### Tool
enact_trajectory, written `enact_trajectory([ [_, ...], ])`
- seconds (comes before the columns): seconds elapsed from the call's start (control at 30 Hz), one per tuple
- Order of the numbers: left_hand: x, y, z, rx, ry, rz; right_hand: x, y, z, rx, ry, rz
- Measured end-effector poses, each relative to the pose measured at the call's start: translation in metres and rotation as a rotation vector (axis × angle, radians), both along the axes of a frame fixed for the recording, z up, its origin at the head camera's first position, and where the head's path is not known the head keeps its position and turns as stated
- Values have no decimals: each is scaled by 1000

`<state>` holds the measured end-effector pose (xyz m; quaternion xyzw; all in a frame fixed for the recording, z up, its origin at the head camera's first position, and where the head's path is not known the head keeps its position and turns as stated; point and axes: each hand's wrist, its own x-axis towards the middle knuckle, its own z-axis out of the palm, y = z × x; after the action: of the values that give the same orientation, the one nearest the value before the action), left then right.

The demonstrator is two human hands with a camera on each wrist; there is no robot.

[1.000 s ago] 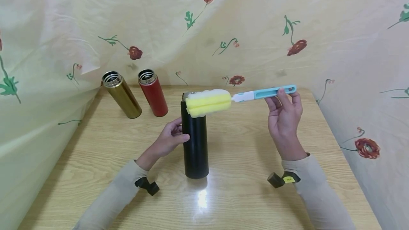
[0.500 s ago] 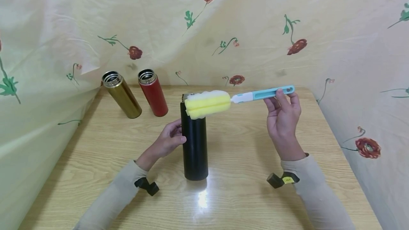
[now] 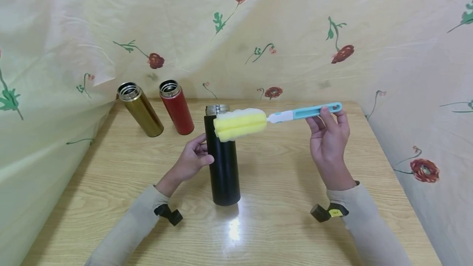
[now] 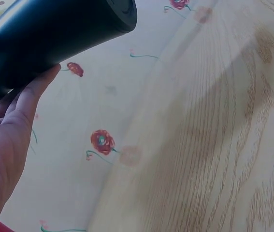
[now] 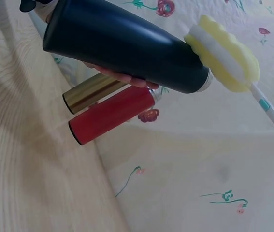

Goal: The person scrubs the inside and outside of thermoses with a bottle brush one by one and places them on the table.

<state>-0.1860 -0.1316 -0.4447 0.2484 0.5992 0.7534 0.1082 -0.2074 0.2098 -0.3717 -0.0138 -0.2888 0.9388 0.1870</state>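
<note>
In the head view my left hand grips the side of a tall black thermos bottle, fingers behind it and thumb in front. The bottle has no lid; its bare steel neck shows at the top. My right hand pinches the blue handle of a bottle brush near its end. Lying almost level, the brush's yellow and white sponge head overlaps the bottle's upper part. In the right wrist view the sponge head is right beside the bottle's neck end, outside the mouth.
Two lidless thermos bottles, one gold and one red, stand at the back left of the wooden table. Flower-patterned cloth hangs behind the table and along both sides.
The black bottle's top has shifted slightly left, so more of its steel neck shows. My right hand and the brush have dropped a little.
</note>
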Motion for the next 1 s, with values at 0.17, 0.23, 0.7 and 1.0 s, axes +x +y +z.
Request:
enact_trajectory([
  [0.17, -2, -1, -1, 17, 15, -11, 6, 2, -4, 16, -37, 19],
  [0.23, -3, -2, -2, 28, 17, -20, 8, 3, -7, 27, -54, 31],
  [0.7, -13, -6, -7, 106, 4, -59, 34, 5, -36, 115, -219, 137],
  [1.0, -18, -5, -4, 162, -29, -83, 54, 7, -51, 205, -217, 179],
])
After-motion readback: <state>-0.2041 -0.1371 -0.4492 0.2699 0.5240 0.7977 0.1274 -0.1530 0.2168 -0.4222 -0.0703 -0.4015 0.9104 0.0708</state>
